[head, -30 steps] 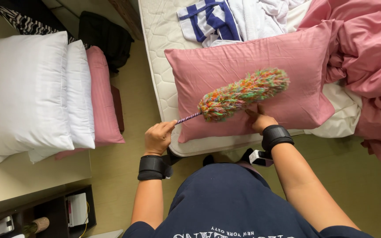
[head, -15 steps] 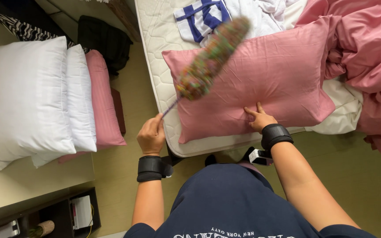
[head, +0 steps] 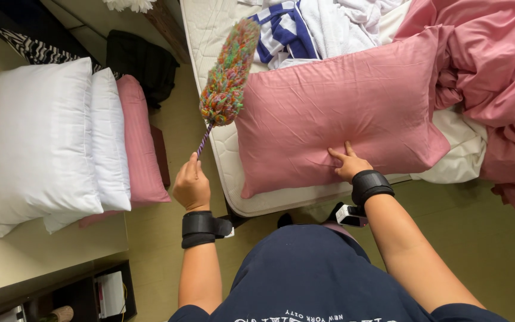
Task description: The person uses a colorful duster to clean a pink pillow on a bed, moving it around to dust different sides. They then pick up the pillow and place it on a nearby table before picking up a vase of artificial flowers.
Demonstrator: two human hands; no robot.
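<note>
two hands at work: left hand [head: 191, 185] curled around the thin handle of a multicoloured duster [head: 228, 73], its fluffy head raised over the mattress [head: 222, 149] left edge; right hand [head: 349, 163] pressing spread fingers flat on a pink pillow [head: 341, 107] at the mattress's near edge.

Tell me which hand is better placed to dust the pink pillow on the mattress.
Left, probably. The left hand already grips the multicoloured duster, raised just left of the pink pillow. The right hand lies flat on the pillow's near edge, holding nothing.
</note>
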